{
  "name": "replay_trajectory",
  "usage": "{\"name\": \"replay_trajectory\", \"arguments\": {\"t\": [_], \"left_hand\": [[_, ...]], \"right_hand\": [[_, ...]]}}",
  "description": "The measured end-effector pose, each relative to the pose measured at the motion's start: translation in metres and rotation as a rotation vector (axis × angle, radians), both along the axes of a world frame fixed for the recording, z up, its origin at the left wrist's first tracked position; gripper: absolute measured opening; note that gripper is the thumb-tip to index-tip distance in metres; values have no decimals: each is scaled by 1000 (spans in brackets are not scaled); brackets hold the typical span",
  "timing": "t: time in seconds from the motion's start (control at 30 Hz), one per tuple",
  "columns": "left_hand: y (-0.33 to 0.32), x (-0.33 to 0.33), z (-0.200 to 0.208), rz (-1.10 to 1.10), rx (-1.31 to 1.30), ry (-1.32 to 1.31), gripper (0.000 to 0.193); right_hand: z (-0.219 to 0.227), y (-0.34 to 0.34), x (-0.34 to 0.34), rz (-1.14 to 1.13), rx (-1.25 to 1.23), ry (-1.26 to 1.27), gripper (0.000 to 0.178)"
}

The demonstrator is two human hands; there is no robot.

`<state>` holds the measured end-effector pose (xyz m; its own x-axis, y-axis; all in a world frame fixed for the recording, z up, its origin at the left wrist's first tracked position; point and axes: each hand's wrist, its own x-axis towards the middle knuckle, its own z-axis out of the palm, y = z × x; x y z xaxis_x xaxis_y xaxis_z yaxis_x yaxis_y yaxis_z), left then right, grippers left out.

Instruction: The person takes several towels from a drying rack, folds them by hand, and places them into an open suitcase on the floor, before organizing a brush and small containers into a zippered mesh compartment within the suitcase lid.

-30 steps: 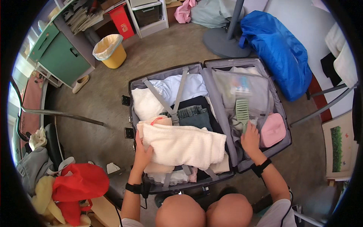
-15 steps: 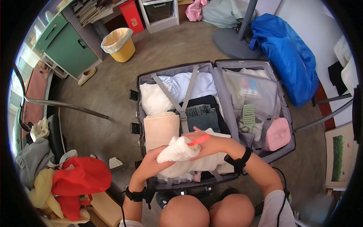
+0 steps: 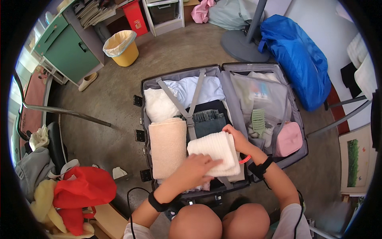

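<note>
A white ribbed towel, folded into a thick square, is between my hands over the open suitcase. My right hand grips its far right edge. My left hand lies across its near left part with the fingers stretched out, the fingertips slightly blurred. A curved red strip shows by the towel's right side below my right hand; what it is fixed to cannot be made out. Left of the white towel lies a folded peach towel. Folded jeans lie just beyond, partly under a grey strap.
The suitcase's right half has a mesh cover, a green ridged item and a pink pouch. A blue bag stands beyond it. Red cloth is heaped at left. A yellow bin and metal bar are farther off.
The bunched white cloth between my hands is now a flat square over the case. My right hand has moved right to its edge; my left hand has shifted right onto it.
</note>
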<state>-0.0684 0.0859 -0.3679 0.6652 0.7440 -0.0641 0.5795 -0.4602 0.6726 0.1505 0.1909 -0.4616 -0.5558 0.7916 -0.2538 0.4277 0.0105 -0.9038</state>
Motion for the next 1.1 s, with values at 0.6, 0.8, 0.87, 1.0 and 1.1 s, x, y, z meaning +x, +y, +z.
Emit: {"name": "replay_trajectory", "arguments": {"t": [0.6, 0.8, 0.87, 1.0, 1.1], "left_hand": [[-21, -40, -70, 585, -488, -702, 48], [-20, -28, -78, 614, -453, -703, 50], [-19, -29, -76, 641, -453, -733, 50], [-13, -42, -50, 729, -757, -843, 40], [-13, -42, -32, 724, -982, -828, 36]], "right_hand": [[40, -14, -32, 64, 445, 180, 30], [33, 1, -27, 449, 680, -39, 32], [51, -3, -27, 456, 847, -91, 34], [79, -31, -18, 269, 953, 149, 30], [88, -41, -12, 228, 1029, 133, 27]]}}
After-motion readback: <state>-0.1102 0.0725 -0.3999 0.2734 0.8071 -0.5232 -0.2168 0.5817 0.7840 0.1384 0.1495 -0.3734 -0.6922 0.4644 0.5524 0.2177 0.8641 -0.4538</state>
